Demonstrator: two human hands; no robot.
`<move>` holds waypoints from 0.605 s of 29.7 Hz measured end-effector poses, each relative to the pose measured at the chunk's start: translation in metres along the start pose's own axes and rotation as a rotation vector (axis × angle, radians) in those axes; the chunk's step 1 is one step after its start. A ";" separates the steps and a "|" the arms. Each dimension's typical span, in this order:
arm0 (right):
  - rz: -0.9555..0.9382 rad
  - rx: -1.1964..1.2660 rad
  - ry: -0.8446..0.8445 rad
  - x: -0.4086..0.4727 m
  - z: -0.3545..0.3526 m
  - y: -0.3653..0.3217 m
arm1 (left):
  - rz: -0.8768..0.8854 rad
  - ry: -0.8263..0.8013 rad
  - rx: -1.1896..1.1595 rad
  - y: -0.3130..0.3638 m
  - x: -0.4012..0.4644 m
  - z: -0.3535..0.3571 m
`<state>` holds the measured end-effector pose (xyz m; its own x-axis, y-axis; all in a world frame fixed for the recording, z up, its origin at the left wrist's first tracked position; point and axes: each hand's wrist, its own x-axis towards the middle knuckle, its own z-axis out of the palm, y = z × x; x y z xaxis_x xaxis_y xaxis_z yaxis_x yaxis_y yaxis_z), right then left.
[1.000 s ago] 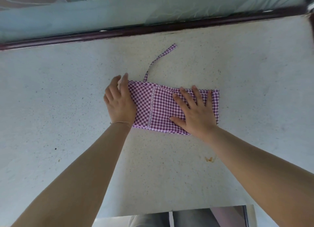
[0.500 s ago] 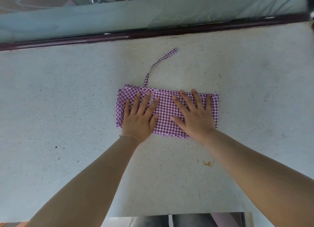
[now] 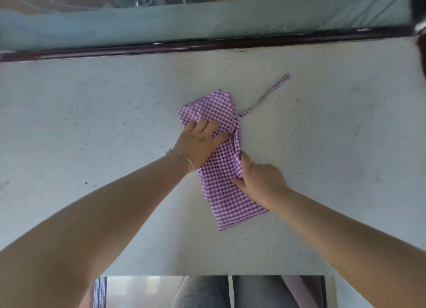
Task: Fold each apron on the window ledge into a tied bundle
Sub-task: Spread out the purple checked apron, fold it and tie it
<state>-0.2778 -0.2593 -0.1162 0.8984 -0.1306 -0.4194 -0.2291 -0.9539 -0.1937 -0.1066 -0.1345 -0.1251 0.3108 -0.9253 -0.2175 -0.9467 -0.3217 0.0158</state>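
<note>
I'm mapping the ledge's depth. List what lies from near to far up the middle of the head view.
Ledge's near edge → folded purple gingham apron → apron's loose strap → dark window frame → window glass.

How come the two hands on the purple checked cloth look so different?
The left hand lies flat with straight fingers on top of the apron; the right hand curls and pinches the apron's edge. The left hand sits nearer the window; the right hand sits closer to the person. The left wrist wears a thin bracelet; the right wrist is bare. Both touch the same apron.
</note>
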 end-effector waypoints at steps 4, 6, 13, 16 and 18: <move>0.072 0.189 0.003 -0.025 0.016 -0.007 | -0.235 -0.011 -0.202 0.031 -0.010 0.002; 0.012 0.157 0.280 -0.029 0.019 0.008 | -0.219 0.019 -0.229 0.032 -0.018 0.010; -0.556 -0.165 0.362 -0.016 0.028 0.020 | -0.049 0.058 -0.328 0.010 -0.031 0.024; -0.484 -0.158 0.408 -0.017 0.027 0.018 | -0.047 0.059 -0.310 0.010 -0.034 0.026; -0.464 -0.155 0.414 -0.020 0.024 0.019 | -0.029 0.030 -0.251 0.012 -0.034 0.028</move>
<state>-0.3088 -0.2687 -0.1328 0.9685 0.2414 0.0603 0.2474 -0.9603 -0.1291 -0.1311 -0.1009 -0.1446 0.3433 -0.9193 -0.1926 -0.8878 -0.3845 0.2530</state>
